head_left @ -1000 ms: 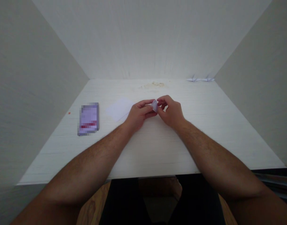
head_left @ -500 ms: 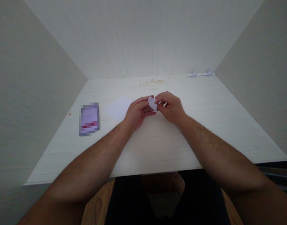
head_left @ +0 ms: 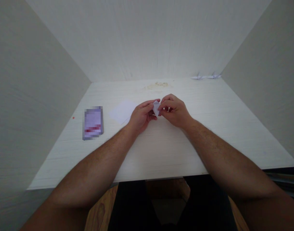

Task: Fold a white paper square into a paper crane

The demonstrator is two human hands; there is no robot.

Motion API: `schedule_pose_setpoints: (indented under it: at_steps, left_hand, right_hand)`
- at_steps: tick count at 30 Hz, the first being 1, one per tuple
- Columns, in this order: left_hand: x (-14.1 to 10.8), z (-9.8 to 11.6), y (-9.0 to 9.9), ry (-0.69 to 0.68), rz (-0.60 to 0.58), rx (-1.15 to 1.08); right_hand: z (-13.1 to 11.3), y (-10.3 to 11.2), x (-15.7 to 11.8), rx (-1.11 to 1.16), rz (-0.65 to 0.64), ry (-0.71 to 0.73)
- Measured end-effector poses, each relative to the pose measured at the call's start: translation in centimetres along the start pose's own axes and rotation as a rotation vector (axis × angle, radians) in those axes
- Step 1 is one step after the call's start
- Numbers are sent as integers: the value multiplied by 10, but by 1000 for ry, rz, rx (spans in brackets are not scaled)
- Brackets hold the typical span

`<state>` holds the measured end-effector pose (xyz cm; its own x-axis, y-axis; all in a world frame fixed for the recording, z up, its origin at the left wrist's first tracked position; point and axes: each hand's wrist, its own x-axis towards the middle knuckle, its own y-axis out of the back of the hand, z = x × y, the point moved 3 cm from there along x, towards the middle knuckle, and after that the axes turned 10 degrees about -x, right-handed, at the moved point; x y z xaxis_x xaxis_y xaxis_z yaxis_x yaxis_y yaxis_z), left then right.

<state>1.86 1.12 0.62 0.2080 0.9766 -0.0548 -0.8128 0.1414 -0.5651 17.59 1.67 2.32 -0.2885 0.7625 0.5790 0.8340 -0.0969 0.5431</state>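
Head view: left hand [head_left: 140, 117] and right hand [head_left: 175, 110] pinch one folded paper [head_left: 156, 108] over the table [head_left: 161, 154], long axis front-to-back, tip toward the back wall [head_left: 149, 38]. Two paper figures [head_left: 199, 77] sit far right; one pixelated purple object [head_left: 92, 120] lies left.

Dim, soft light; faint shadows, slight blur, and stretched, darker outer edges.
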Motion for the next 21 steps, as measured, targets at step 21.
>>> schedule_pose_setpoints:
  at_steps: [21]
  left_hand:
    - [-1, 0, 0, 5, -109, -32]
  right_hand:
    - [-2, 0, 2, 44, 58, -64]
